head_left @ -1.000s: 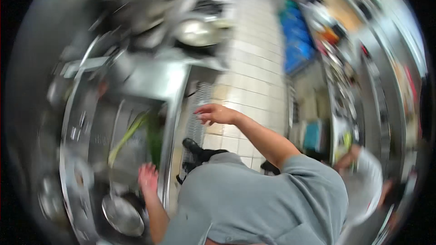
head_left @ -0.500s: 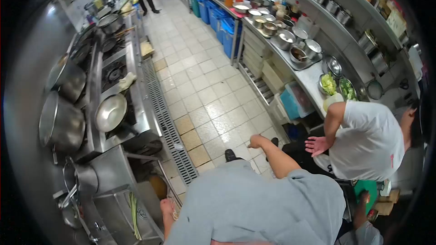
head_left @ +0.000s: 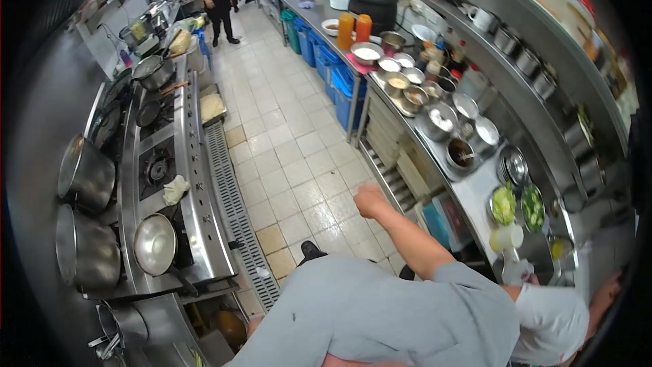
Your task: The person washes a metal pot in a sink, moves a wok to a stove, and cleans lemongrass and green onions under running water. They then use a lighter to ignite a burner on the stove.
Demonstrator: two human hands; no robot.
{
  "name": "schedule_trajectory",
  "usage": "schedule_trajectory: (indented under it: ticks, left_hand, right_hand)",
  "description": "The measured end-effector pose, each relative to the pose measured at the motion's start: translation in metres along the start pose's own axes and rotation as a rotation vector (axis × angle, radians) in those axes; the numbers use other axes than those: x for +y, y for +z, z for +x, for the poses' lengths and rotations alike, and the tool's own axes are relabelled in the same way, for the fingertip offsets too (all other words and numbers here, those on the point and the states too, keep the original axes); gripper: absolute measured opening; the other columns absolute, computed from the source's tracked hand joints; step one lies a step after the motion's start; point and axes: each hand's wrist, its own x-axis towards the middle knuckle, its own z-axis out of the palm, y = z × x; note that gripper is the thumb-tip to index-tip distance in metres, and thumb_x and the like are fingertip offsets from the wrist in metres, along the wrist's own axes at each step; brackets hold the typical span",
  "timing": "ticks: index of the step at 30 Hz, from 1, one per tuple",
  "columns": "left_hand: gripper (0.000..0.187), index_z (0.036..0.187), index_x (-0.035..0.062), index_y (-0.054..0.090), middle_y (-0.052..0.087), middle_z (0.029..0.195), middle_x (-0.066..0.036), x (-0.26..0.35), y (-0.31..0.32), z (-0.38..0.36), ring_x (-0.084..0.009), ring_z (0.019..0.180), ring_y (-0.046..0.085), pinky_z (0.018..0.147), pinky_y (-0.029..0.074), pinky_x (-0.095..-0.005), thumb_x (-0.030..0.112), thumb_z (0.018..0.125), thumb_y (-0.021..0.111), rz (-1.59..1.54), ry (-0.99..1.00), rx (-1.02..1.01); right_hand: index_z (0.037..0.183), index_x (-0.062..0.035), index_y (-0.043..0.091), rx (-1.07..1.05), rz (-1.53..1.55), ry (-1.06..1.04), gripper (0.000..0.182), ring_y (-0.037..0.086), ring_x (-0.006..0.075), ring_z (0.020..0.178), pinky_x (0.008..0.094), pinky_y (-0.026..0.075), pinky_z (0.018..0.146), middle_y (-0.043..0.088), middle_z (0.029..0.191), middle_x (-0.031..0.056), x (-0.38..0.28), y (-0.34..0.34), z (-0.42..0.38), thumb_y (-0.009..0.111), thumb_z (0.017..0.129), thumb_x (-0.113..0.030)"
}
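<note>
My right hand [head_left: 370,202] hangs in front of me over the tiled floor [head_left: 302,156], fingers curled in, with nothing showing in it. My left hand [head_left: 255,327] is mostly hidden behind my grey shirt; only a bit of skin shows near the edge of the drain, and its fingers cannot be made out. To my left, a wok [head_left: 155,243] rests on the stove [head_left: 204,258], a crumpled white cloth [head_left: 176,190] beyond it. On the right counter stand bowls of cut lettuce [head_left: 503,204] and green vegetables [head_left: 533,208].
Large pots [head_left: 87,248] line the stove's back. A floor drain grate [head_left: 234,211] runs along its front. At right, a person in a white shirt [head_left: 553,323] stands close by the counter [head_left: 475,194]. Blue bins [head_left: 346,102] stand under it farther on. Other people [head_left: 216,0] are down the aisle.
The view has moved forward along the aisle. My right arm has swung forward and up, and my left hand has slipped largely out of sight. The white-shirted person is now lower in view.
</note>
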Motion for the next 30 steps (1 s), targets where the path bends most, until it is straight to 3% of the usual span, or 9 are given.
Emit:
schedule_trajectory:
  ticks: [2,5,7,9,12,18,20,24,30]
  left_hand:
    - [0.020,0.102,0.0080,0.062,0.064,0.085,-0.008,0.072,-0.007,0.038,-0.0220,0.073,0.063,0.057,0.054,-0.0377,0.025,0.095,0.054,-0.015,0.037,-0.010]
    - [0.021,0.105,0.0074,0.062,0.063,0.085,-0.007,0.194,-0.015,0.077,-0.0217,0.073,0.063,0.056,0.054,-0.0372,0.024,0.095,0.054,-0.137,0.126,0.027]
    - [0.018,0.105,0.0079,0.062,0.062,0.085,-0.005,0.275,-0.013,0.064,-0.0194,0.071,0.062,0.056,0.053,-0.0344,0.021,0.095,0.055,-0.308,0.197,0.108]
    - [0.014,0.105,0.0094,0.062,0.062,0.085,-0.002,0.373,-0.006,0.029,-0.0151,0.069,0.061,0.056,0.053,-0.0321,0.018,0.096,0.056,-0.313,0.316,0.210]
    - [0.015,0.105,0.0096,0.061,0.062,0.087,-0.001,0.422,0.004,0.034,-0.0128,0.074,0.061,0.058,0.051,-0.0313,0.023,0.097,0.059,-0.400,0.502,0.327]
    - [0.025,0.103,0.0045,0.064,0.068,0.092,-0.008,0.320,0.081,0.057,-0.0207,0.081,0.065,0.074,0.053,-0.0363,0.027,0.093,0.065,-0.305,0.051,0.536]
    - [0.033,0.110,0.0027,0.066,0.071,0.098,-0.017,0.216,0.130,0.060,-0.0283,0.092,0.068,0.082,0.053,-0.0404,0.027,0.088,0.069,-0.025,-0.033,0.597]
    - [0.027,0.094,-0.0001,0.069,0.069,0.081,-0.017,0.201,0.197,-0.115,-0.0290,0.063,0.067,0.060,0.056,-0.0437,0.025,0.089,0.062,-0.185,-0.431,0.495]
    - [0.041,0.071,-0.0030,0.066,0.066,0.069,-0.021,0.158,0.278,-0.259,-0.0276,0.055,0.065,0.050,0.053,-0.0434,0.033,0.090,0.059,-0.753,-0.691,0.931]
  right_hand:
    - [0.116,-0.0077,0.068,0.251,0.119,-0.302,0.038,0.064,0.0348,0.108,0.0447,0.052,0.092,0.069,0.114,0.0167,0.038,0.029,0.021,0.069,0.085,-0.030]
    - [0.124,-0.0078,0.063,0.197,0.381,0.273,0.048,0.059,0.0376,0.116,0.0437,0.047,0.100,0.066,0.118,0.0202,0.047,-0.038,0.046,0.073,0.080,-0.023]
    - [0.135,-0.0080,0.054,-0.213,0.316,0.048,0.060,0.050,0.0381,0.128,0.0436,0.040,0.109,0.055,0.134,0.0243,0.093,-0.062,0.054,0.072,0.080,-0.021]
    - [0.141,-0.0067,0.045,0.204,0.036,-0.237,0.074,0.044,0.0376,0.133,0.0430,0.037,0.112,0.047,0.141,0.0219,0.152,-0.092,0.086,0.075,0.074,-0.016]
    - [0.142,-0.0057,0.046,0.416,0.326,0.034,0.074,0.045,0.0392,0.132,0.0428,0.039,0.111,0.046,0.141,0.0261,0.208,-0.273,0.152,0.076,0.076,-0.021]
    - [0.125,-0.0002,0.060,1.397,-0.157,0.091,0.063,0.063,0.0372,0.108,0.0431,0.050,0.092,0.063,0.122,0.0236,0.429,-0.553,0.323,0.081,0.074,-0.031]
    - [0.099,-0.0030,0.071,1.127,-0.197,0.203,0.043,0.068,0.0303,0.091,0.0418,0.052,0.082,0.071,0.099,0.0180,0.456,-0.620,0.341,0.083,0.072,-0.035]
    - [0.101,-0.0052,0.071,0.741,-0.199,0.541,0.042,0.065,0.0315,0.076,0.0465,0.052,0.072,0.071,0.090,0.0154,0.618,-0.670,0.436,0.068,0.086,-0.045]
    - [0.101,-0.0054,0.070,0.945,-0.345,0.218,0.040,0.063,0.0292,0.071,0.0444,0.050,0.068,0.069,0.086,0.0139,0.400,-0.602,0.432,0.066,0.088,-0.043]
